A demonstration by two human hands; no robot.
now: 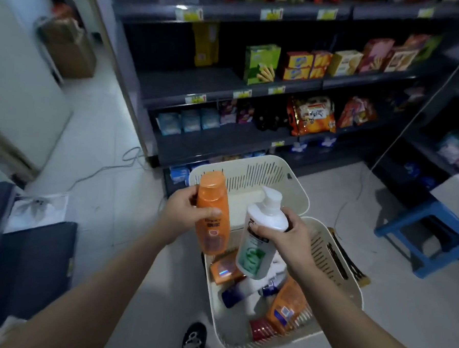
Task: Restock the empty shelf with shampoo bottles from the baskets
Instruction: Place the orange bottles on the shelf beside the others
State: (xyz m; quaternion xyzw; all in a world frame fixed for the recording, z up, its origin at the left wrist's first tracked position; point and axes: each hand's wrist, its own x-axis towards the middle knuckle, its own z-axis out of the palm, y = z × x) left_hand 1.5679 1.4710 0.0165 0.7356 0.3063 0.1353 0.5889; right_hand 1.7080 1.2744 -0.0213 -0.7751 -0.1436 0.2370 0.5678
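Note:
My left hand (185,214) grips an orange shampoo bottle (213,213) around its middle, cap pointing up. My right hand (289,236) holds a white pump bottle (259,236) with a green label, tilted, just right of the orange one. Both bottles hang above two cream slotted baskets on the floor. The near basket (332,261) holds several bottles, orange, white, dark blue and red. The far basket (252,167) looks almost bare inside. A dark shelf (190,82) with a bare stretch at its left stands ahead.
Snack boxes and bags fill the shelving (316,64) to the right. A blue stool (430,235) stands at the right, a dark counter (32,264) at the left. White cables (101,169) trail across the tiled floor. My shoe (194,339) is beside the near basket.

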